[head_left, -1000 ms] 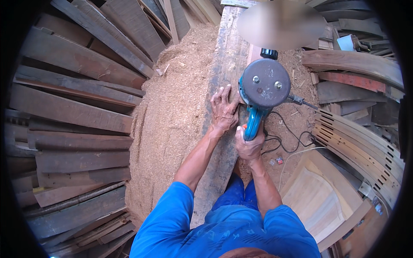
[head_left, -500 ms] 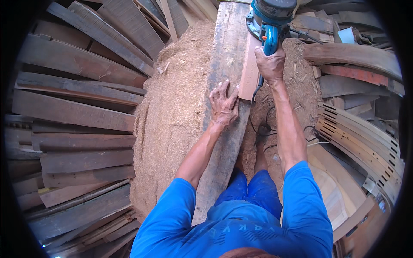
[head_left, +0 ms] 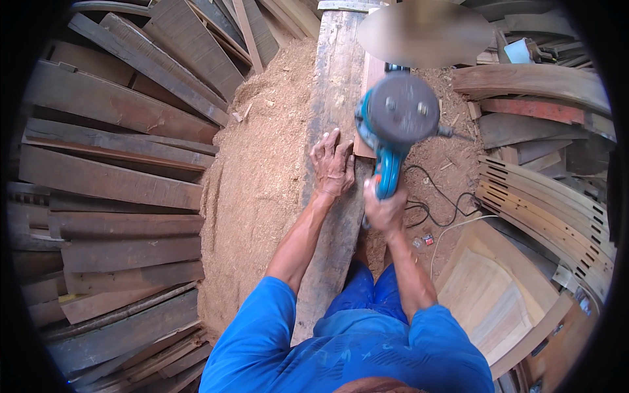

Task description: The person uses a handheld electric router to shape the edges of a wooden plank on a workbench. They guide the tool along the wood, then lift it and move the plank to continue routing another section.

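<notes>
The tool (head_left: 401,108), teal with a round dark top, sat above the near end of a reddish wood strip (head_left: 373,75), tilted a little; whether its base touched the wood could not be told. The strip lay lengthwise along the right edge of a long weathered plank (head_left: 337,98), its long axis running away from the person. The right hand (head_left: 385,208) was closed around the tool's handle, just off the plank's right edge, directly behind the tool. The left hand (head_left: 332,167) lay open on the plank, fingers spread and pointing away, its thumb side right beside the strip's near left corner; a slight touch could not be ruled out. So the left hand was nearer the strip, and close to the tool's left flank. A black cord (head_left: 452,202) looped on the ground past the plank's right edge. Sawdust (head_left: 255,164) heaped along the left edge, with stacked boards (head_left: 111,177) beyond; slotted lengths (head_left: 537,213) and a panel (head_left: 488,295) lay to the right.
</notes>
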`<action>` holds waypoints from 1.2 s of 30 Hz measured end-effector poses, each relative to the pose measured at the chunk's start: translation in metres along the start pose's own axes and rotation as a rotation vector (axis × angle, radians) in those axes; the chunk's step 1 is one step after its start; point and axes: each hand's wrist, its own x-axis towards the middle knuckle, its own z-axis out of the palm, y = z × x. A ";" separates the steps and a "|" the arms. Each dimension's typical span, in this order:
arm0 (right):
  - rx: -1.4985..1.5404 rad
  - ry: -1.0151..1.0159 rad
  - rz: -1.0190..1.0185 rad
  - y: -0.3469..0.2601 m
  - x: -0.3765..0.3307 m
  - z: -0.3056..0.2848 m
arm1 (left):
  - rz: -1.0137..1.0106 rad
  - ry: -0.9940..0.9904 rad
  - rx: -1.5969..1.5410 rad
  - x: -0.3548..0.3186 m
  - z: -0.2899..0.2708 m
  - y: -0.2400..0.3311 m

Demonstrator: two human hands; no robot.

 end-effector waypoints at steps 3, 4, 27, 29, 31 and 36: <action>-0.021 -0.031 0.059 -0.004 -0.049 -0.003 | 0.005 -0.038 0.007 0.000 -0.005 -0.001; -0.017 -0.039 0.117 -0.003 -0.061 -0.001 | 0.005 -0.058 0.011 0.001 -0.007 -0.001; 0.011 0.000 0.015 0.015 0.106 0.020 | 0.013 -0.022 -0.016 -0.002 -0.002 -0.005; 0.044 0.030 -0.100 0.025 0.112 0.016 | 0.032 -0.001 -0.015 -0.001 -0.001 -0.005; 0.112 0.017 -0.019 0.028 0.107 0.013 | 0.023 -0.001 -0.020 -0.001 0.001 -0.006; -0.041 0.070 -0.122 0.009 0.039 0.012 | 0.040 -0.180 0.057 0.005 -0.009 -0.024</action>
